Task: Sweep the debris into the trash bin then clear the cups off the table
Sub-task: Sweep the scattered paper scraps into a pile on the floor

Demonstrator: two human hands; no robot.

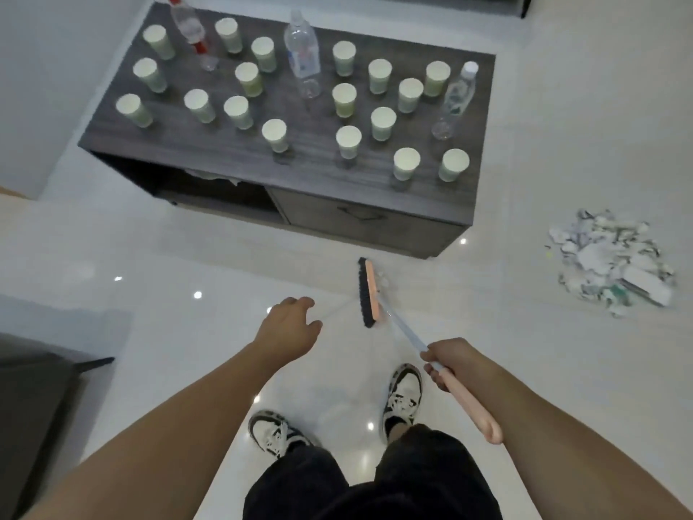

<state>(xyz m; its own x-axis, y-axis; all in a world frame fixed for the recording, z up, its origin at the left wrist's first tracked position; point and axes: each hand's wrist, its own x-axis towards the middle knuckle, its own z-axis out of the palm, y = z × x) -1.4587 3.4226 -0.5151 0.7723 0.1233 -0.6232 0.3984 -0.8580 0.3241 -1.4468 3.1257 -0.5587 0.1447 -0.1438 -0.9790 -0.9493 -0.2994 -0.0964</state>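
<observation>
- Debris (611, 258): a heap of torn paper scraps lies on the floor at about 3 o'clock from me, well apart from the broom head and just past the bench's right end. It looks gathered into one pile, but none of it is binned, and I see no trash bin in view.
- Broom (369, 292): my right hand (448, 360) grips the pale shaft just above the pink handle. The long axis runs from my right hip at 5 o'clock up toward 11 o'clock, head farthest from me. The head sits near the floor in front of my feet, bristles facing 9 o'clock, away from the pile.
- Left hand (290, 324): holds nothing, fingers loosely bent, hovering beside the broom head without touching it.
- Cups (347, 138): many paper cups stand upright, spread across the bench (210, 152) at 12 o'clock, with three clear bottles (302, 50) among them. None looks cleared.
- My judgement: I am early in the task. The sweep into a bin remains, then all the cups.
</observation>
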